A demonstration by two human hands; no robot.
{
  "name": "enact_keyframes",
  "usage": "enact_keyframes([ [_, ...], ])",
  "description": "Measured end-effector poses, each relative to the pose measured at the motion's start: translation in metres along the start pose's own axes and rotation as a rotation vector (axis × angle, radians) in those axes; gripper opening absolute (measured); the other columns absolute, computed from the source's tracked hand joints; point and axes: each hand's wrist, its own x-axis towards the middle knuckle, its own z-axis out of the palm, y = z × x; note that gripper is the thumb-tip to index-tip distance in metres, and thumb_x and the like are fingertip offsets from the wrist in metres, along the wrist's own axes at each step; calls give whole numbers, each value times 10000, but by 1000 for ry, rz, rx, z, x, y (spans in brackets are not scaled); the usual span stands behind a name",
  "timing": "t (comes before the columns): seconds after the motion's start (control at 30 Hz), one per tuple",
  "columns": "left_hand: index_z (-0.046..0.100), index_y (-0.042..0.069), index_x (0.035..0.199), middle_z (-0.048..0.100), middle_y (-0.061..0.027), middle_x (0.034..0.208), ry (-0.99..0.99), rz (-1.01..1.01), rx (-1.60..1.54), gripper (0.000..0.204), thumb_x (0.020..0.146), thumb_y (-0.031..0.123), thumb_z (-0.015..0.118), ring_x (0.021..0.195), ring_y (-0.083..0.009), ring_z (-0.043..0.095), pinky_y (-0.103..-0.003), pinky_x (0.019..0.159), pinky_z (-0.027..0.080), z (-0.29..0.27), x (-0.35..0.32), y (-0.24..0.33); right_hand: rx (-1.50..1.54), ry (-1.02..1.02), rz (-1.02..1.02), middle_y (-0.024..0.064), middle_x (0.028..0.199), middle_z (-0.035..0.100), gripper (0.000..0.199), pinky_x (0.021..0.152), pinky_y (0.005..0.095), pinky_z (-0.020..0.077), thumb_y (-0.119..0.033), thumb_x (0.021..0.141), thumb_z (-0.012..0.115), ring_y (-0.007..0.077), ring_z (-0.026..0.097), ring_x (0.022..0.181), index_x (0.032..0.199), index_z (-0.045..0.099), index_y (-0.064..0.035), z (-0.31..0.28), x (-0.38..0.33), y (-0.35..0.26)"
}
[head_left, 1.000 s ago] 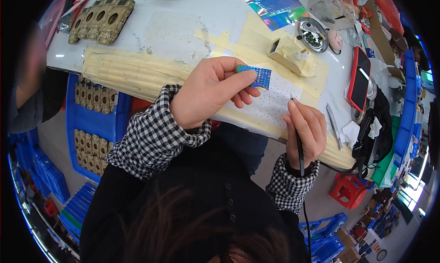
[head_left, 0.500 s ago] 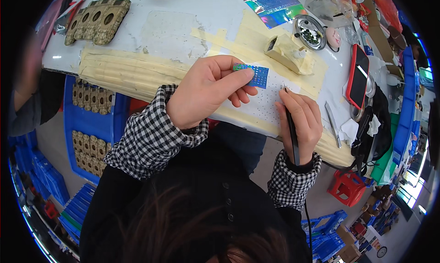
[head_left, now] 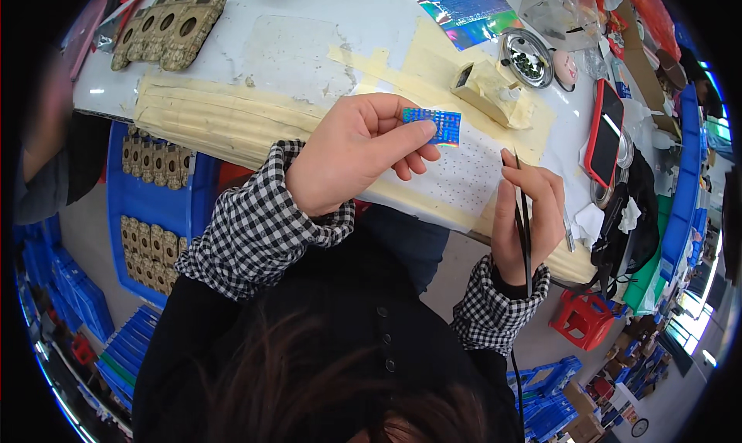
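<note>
My left hand [head_left: 352, 153] pinches a small shiny blue holographic sticker sheet [head_left: 447, 125] between thumb and fingers, raised over the table's near edge. Small cut-out shapes pattern its surface. In my right hand [head_left: 541, 215] lies a pair of black tweezers [head_left: 526, 238], its slim prongs pointing away from me and slightly apart. Whether anything is at the tips is too small to tell. Beneath both hands a white sheet [head_left: 456, 179] with rows of small dark specks lies on the table.
Beyond the sheet stands a tape-wrapped block [head_left: 495, 95], near a round metal dish [head_left: 528, 57] of small dark green pieces. A red-cased phone [head_left: 604, 134] lies at right. Camouflage-patterned parts rest on the table [head_left: 168, 30] and in a blue crate [head_left: 154, 203] at left.
My right hand has drawn right, away from the sticker sheet, and the tweezers' prongs now show apart. My left hand has shifted slightly right, tilting the sheet so it shines differently.
</note>
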Motion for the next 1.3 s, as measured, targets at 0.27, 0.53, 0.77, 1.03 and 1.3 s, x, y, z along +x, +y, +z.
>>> enact_keyframes([
  [0.27,622,-25,934,660,-71,804,0,-18,28,200,903,167,575,663,-65,575,-189,590,468,1,0,1,174,-17,-183,109,920,677,326,691,323,460,5,673,731,227,569,752,983,631,-13,12,-3,-20],
  [0.53,626,-26,924,662,-79,805,-9,-19,17,202,898,169,582,658,-64,575,-188,581,465,1,0,1,180,-17,-182,94,907,676,389,691,317,455,-15,646,758,220,572,769,1015,635,-21,25,-2,-20],
  [0.77,626,-30,915,661,-78,804,-16,-14,10,210,895,176,587,655,-65,575,-187,576,462,0,0,1,173,-6,-173,92,898,676,387,691,318,455,-10,632,758,217,573,760,1002,643,-20,28,-1,-21],
  [1.03,622,-33,903,655,-71,805,-11,-23,-20,211,899,173,578,651,-64,573,-184,574,461,1,-1,2,169,-2,-169,86,909,677,380,690,318,454,-15,629,760,211,581,754,993,651,-25,30,-1,-22],
  [1.3,621,-33,902,651,-65,796,-11,-25,-10,212,899,175,577,651,-65,574,-188,571,462,0,0,2,130,21,-221,79,928,679,365,692,329,455,-33,639,761,212,587,760,987,654,-38,34,0,-21],
])
